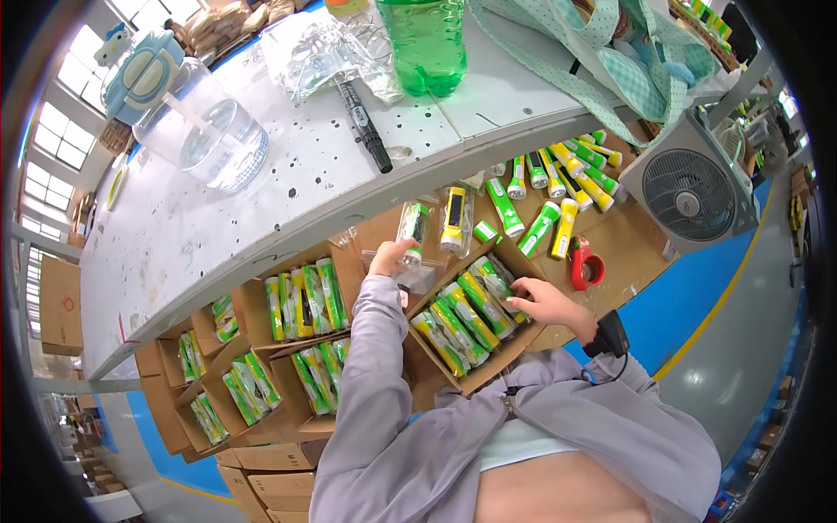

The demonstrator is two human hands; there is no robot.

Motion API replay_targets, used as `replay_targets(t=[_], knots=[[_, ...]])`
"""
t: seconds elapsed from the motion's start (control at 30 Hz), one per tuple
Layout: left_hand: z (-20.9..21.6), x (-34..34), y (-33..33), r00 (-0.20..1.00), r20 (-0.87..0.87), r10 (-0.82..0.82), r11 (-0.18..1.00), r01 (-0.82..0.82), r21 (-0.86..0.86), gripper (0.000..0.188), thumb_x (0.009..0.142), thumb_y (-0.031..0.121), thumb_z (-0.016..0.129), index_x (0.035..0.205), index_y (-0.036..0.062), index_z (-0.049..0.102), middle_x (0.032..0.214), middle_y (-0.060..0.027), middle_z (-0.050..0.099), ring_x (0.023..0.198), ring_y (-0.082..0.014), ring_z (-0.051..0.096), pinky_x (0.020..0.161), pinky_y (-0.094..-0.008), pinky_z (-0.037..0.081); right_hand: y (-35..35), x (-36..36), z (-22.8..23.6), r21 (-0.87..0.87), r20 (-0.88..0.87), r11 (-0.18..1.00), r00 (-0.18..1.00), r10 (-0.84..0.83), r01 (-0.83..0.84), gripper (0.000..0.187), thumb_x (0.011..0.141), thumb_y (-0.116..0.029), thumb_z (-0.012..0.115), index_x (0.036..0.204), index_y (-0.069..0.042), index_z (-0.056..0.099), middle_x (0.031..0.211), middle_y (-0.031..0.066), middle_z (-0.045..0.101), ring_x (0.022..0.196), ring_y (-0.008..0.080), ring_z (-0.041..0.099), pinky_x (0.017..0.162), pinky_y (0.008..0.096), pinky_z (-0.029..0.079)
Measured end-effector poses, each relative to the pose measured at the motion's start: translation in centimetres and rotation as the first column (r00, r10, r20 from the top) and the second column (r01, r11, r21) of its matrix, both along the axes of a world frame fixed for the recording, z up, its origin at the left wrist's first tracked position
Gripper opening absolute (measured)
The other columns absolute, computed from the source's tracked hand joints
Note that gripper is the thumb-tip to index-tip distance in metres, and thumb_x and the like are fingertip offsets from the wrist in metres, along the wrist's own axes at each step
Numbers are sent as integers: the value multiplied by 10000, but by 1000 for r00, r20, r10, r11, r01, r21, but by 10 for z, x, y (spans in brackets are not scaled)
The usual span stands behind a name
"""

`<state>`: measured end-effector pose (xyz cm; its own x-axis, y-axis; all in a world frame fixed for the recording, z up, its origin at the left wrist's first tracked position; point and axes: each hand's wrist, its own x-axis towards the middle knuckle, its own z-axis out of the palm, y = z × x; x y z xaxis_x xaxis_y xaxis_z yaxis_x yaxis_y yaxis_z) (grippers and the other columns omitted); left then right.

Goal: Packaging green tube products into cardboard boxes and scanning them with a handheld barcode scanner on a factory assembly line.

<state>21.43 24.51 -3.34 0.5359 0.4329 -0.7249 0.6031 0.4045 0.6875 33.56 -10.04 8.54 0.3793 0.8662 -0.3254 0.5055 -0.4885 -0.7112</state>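
Note:
My left hand (391,256) is closed on the lower end of a green-and-white flashlight (418,222) in a clear plastic bag. Beside that lies a bagged yellow flashlight (452,218). An open cardboard box (469,381) stands in front of me, packed with rows of bagged green and yellow flashlights (471,320). Over the box's right corner is my right hand (554,307), its fingers bent and slightly apart by the end of the row; I see nothing held in it. Loose unbagged flashlights (538,228) lie on cardboard to the right, near a red tape dispenser (585,264).
More boxes of flashlights (305,301) stand at the left. Above them runs a white shelf (288,174) with a marker (364,126), a green bottle (425,48), a clear cup (218,148) and a dotted bag (602,52). A grey fan (689,193) stands at the right.

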Motion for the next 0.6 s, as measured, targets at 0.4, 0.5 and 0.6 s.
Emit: replay_targets(t=[0.4,0.5,0.6], knots=[[204,-32,-140,786,616,-46,997,78,-24,371,827,140,677,1124,-20,523,956,-53,631,861,-118,618,772,-271,516,41,-18,66,271,-885,776,464,-31,570,330,889,-218,604,1159,-51,514,1070,36,573,952,100,566,772,267,476],[212,-50,-203,757,640,-134,986,39,160,432,798,107,714,1136,-14,475,1002,-59,616,920,-104,597,794,-269,505,42,-33,84,406,-833,722,552,40,560,306,865,-169,633,1125,-36,541,1024,22,605,927,79,569,777,254,475],[201,-61,-239,828,542,-142,967,-2,256,534,775,158,746,1164,-10,421,1071,-88,588,973,-139,579,822,-290,488,29,-47,92,366,-808,762,589,-24,534,291,836,-126,665,1091,-27,567,951,2,624,883,62,575,765,231,474]])
